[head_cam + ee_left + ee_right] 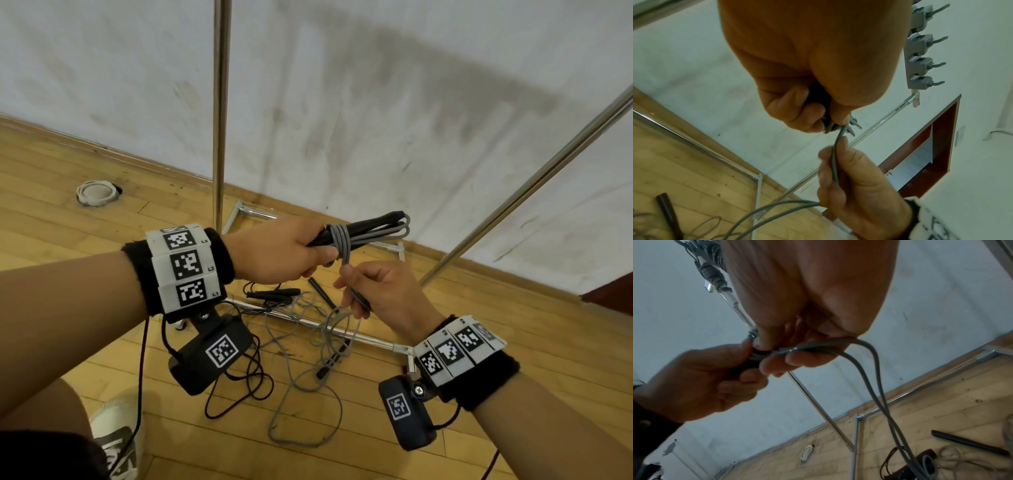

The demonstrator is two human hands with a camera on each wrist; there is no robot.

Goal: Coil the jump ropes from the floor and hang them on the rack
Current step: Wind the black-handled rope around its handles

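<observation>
centrally, left hand (274, 251) fist closed round coiled grey jump rope (373, 231), black handles inside bundle, held level so wraps stay tight. right hand (380, 291) just below, pinching loose rope tail (835, 164) between thumb and fingers, likely to cinch wrap. remaining slack drops to wooden floor (68, 212), lower centre. more jump ropes (308, 342) tangled there over rack base bar (363, 337). rack upright (219, 102) upper centre; hanging not yet begun.
</observation>
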